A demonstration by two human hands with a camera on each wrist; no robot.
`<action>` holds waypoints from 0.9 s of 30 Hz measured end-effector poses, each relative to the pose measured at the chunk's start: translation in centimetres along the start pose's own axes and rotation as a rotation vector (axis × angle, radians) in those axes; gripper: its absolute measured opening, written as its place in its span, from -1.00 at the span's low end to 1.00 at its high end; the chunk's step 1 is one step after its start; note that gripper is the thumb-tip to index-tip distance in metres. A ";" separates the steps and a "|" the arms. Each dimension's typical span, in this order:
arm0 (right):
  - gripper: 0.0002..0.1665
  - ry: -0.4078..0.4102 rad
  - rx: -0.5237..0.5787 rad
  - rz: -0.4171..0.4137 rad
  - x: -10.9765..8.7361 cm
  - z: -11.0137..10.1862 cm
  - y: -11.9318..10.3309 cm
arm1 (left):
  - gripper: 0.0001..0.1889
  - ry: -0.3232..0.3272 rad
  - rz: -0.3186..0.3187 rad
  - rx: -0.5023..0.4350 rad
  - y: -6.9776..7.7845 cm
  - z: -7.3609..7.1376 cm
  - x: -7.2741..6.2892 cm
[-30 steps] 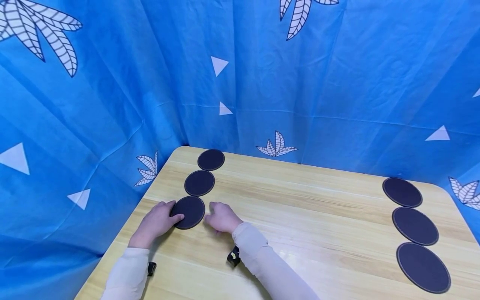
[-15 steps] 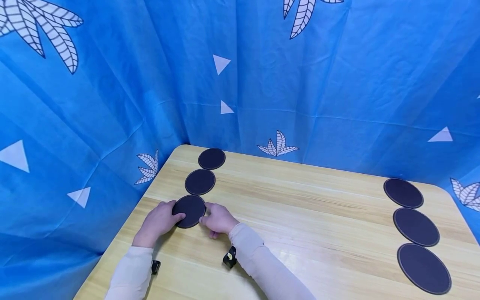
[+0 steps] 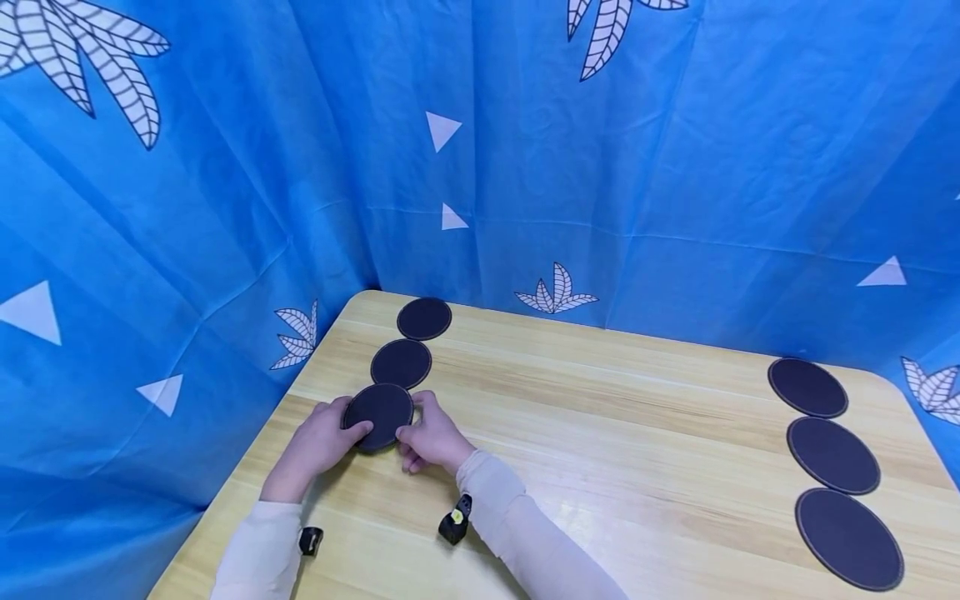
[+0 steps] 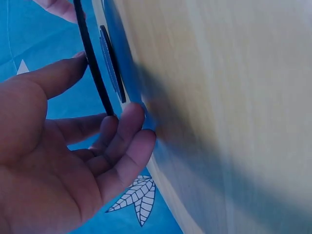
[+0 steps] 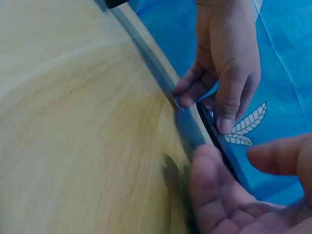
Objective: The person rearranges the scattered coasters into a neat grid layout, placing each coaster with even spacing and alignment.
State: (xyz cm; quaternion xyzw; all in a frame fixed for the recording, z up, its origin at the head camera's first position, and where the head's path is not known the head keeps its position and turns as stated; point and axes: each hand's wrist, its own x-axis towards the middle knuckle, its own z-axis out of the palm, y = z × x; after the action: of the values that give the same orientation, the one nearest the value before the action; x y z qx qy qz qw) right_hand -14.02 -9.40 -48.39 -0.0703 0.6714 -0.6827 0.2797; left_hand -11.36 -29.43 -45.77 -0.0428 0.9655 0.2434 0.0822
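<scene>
A round black coaster (image 3: 377, 410) with a stitched rim is raised off the wooden table, held between both hands. My left hand (image 3: 318, 442) pinches its left edge, thumb on top and fingers underneath. From the left wrist view the coaster (image 4: 96, 73) appears edge-on, apart from the tabletop, with the left hand (image 4: 53, 161) around it. At the opposite edge, my right hand (image 3: 435, 436) has its thumb over the rim and its fingers below. The right wrist view shows the right hand (image 5: 239, 209) partly cut off, facing the left hand (image 5: 229, 63) across the coaster.
Just beyond lie two more black coasters, a middle one (image 3: 401, 363) and a far one (image 3: 424, 318). Three similar coasters (image 3: 833, 454) form a line on the right of the wooden table (image 3: 600, 400). A blue curtain (image 3: 540, 150) with leaf prints hangs behind and at the left.
My right hand has moved left to the coaster's right edge and taken hold of it. The coaster has risen off the table, its far rim now overlapping the middle coaster in the head view.
</scene>
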 end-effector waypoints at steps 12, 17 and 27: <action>-0.39 0.093 0.077 -0.093 -0.2 -0.3 -0.8 | -0.29 0.041 0.010 -0.098 0.7 -0.1 0.1; -0.19 0.049 0.072 -0.090 -0.3 -0.7 -0.8 | -0.30 0.056 0.018 -0.115 0.9 -0.1 0.1; -0.10 0.014 0.151 -0.089 -0.8 -1.7 -1.2 | -0.33 0.104 0.062 -0.159 1.2 0.0 0.2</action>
State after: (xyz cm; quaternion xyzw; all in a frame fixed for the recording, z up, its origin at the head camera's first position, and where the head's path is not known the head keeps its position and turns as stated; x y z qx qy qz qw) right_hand -14.53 -7.63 -47.13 -0.0743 0.6161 -0.7436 0.2490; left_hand -11.68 -28.38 -45.22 -0.0316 0.9470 0.3191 0.0208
